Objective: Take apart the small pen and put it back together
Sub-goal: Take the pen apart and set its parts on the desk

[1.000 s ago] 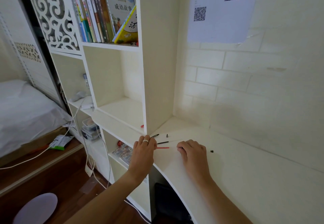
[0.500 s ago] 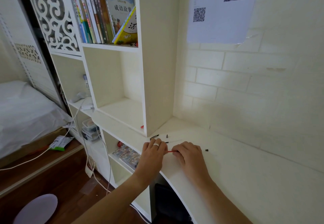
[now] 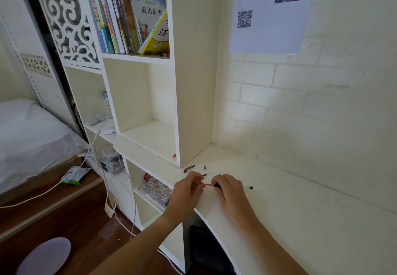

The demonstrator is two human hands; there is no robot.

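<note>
- A thin red refill (image 3: 207, 185) spans the gap between both hands, just above the white desk (image 3: 300, 214) near its front left edge.
- The left hand (image 3: 186, 189) pinches the refill's left end, fingers curled, forearm reaching up from below.
- The right hand (image 3: 231, 191) is closed on a black pen barrel (image 3: 217, 186) — only its tip shows — at the refill's right end.
- Loose parts lie on the desk: a black clip (image 3: 189, 168), a small cone tip (image 3: 205, 167), a black cap (image 3: 250, 187) right of the hand.
</note>
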